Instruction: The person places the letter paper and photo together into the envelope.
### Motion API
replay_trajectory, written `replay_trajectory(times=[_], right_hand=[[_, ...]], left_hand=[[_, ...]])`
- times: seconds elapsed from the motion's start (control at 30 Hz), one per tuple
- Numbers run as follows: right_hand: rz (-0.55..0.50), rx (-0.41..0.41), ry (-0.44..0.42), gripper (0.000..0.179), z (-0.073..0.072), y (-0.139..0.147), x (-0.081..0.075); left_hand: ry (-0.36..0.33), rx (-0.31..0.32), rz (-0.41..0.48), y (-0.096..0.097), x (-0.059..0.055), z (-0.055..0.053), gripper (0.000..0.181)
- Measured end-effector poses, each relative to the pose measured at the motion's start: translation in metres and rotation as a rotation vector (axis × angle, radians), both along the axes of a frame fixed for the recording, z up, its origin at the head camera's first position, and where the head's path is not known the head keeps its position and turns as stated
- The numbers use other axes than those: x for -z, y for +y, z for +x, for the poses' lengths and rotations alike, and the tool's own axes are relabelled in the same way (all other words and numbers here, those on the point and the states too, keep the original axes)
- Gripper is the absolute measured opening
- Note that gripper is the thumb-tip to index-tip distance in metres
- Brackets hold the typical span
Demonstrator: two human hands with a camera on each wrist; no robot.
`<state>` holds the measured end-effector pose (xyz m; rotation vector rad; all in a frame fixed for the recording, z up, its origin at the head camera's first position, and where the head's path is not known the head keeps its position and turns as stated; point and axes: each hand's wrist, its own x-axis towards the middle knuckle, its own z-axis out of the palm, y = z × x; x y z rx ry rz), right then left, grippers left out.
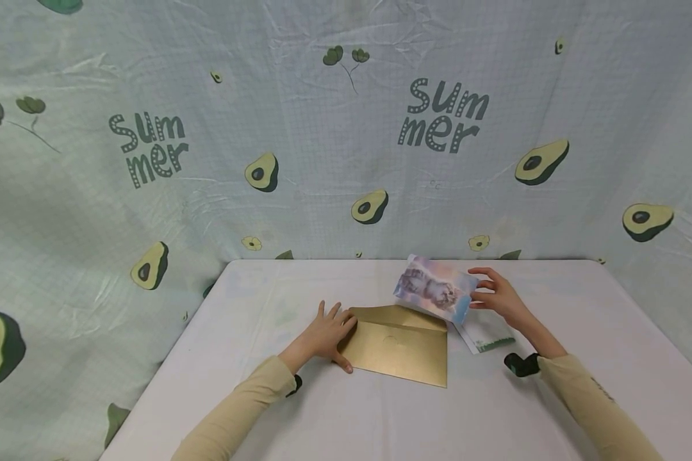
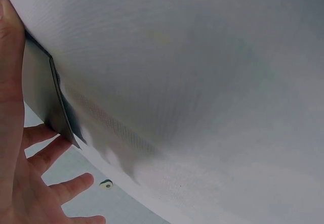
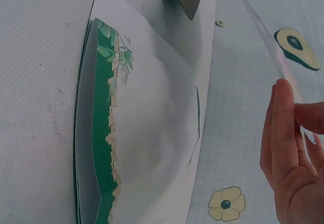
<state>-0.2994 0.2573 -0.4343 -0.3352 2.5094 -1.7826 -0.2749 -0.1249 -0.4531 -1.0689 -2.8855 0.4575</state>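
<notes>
A gold envelope [image 1: 395,355] lies on the table, its flap lifted open along the far side. My left hand [image 1: 325,334] rests at its left end with fingers spread, the thumb by the near corner and the index finger near the far one. In the left wrist view, fingertips [image 2: 48,128] touch the envelope's edge. My right hand [image 1: 502,301] pinches the right edge of a picture card [image 1: 432,289] between thumb and fingers. The card, printed with a grey furry animal on pink and blue, is tilted over the envelope's far right corner.
Lined white notepaper [image 3: 147,113] with a green leafy border lies right of the envelope, partly behind the picture card in the head view. Beyond the far edge of the white table [image 1: 288,410] hangs a curtain [image 1: 323,128] with avocado prints.
</notes>
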Motion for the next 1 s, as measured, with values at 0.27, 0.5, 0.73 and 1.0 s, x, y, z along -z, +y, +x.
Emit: replay_trajectory(times=[0.27, 0.5, 0.73, 1.0], right_hand=[[0.015, 0.009, -0.004, 0.051, -0.004, -0.008, 0.002], [0.028, 0.021, 0.001, 0.048, -0.010, -0.010, 0.003], [0.060, 0.033, -0.020, 0.045, -0.020, -0.009, 0.005], [0.085, 0.022, -0.010, 0.041, -0.030, -0.007, 0.011]], left_hand=[[0.005, -0.002, 0.002, 0.001, -0.001, 0.001, 0.106], [0.005, -0.002, -0.011, 0.001, 0.002, 0.000, 0.105], [0.003, 0.003, -0.009, 0.001, 0.001, 0.001, 0.105], [0.019, 0.011, -0.013, 0.001, 0.000, 0.002, 0.105]])
